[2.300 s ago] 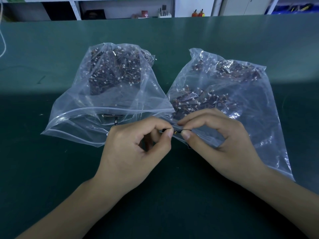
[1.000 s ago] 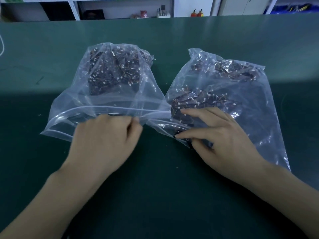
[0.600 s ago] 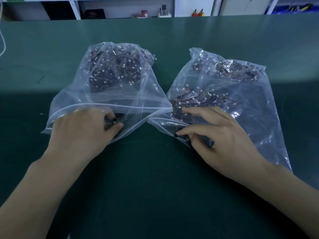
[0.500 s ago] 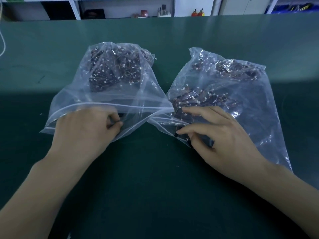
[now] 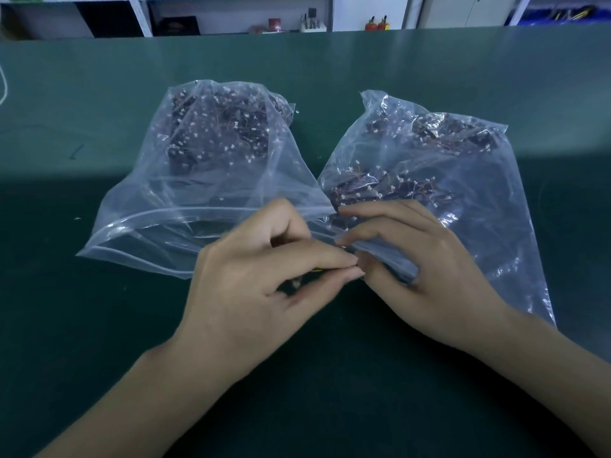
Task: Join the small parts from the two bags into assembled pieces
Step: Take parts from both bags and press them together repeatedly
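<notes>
— Two see-through plastic bags lie on our dark green table (image 5: 99, 325), right?

— Yes. Our left bag (image 5: 205, 180) and right bag (image 5: 463, 180) hold little dark parts with white tips.

— And our hands?

— Our left hand (image 5: 261, 292) pinches a tiny dark part (image 5: 297, 283). Our right hand (image 5: 426, 269) meets it fingertip to fingertip, fingers curled, by the bag mouths. We cannot tell what it holds.

Overall light: dim, with a cool blue-green cast.
Table (image 5: 429, 61): far half was lit paler; near half lay in broad shadow, the edge running across mid-frame.
Glare: white glints on creases of the right bag (image 5: 479, 200) and left bag (image 5: 158, 193).
Focus: left hand (image 5: 264, 285) slightly soft; shelves (image 5: 231, 14) behind were hazy.
Distortion: wide-angle bowing at the table's far edge.
</notes>
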{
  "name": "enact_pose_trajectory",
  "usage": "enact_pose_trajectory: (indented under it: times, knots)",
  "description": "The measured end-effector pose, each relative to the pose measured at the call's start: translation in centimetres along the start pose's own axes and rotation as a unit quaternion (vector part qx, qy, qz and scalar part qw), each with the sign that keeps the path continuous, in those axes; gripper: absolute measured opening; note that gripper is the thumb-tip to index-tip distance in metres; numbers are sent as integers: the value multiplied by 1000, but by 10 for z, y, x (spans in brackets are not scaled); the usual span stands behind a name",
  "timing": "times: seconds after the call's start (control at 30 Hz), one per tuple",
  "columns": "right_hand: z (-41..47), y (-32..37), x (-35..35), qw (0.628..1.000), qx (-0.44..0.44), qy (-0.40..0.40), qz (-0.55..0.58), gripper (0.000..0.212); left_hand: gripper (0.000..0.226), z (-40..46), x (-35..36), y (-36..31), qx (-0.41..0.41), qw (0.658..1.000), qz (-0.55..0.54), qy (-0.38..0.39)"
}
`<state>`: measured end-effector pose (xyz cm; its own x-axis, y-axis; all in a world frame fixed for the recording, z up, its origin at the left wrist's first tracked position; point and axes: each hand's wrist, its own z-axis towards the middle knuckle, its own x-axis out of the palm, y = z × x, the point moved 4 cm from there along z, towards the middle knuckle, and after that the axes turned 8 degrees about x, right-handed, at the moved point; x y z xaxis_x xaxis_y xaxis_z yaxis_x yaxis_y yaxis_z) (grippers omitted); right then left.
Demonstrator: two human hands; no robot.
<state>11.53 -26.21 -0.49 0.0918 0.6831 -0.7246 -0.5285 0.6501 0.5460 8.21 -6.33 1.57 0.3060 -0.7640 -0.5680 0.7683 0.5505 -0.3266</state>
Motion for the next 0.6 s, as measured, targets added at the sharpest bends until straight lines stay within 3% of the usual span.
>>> enact_pose_trajectory:
  times: [0.4, 0.6]
  knots:
    - [-3, 2, 6, 986, 10, 46, 163, 24, 8, -4, 7, 6, -123, 968, -212, -58]
    - [-1, 0, 4, 985, 29, -5, 167, 24, 6, -11, 18, 12, -178, 938, -292, -59]
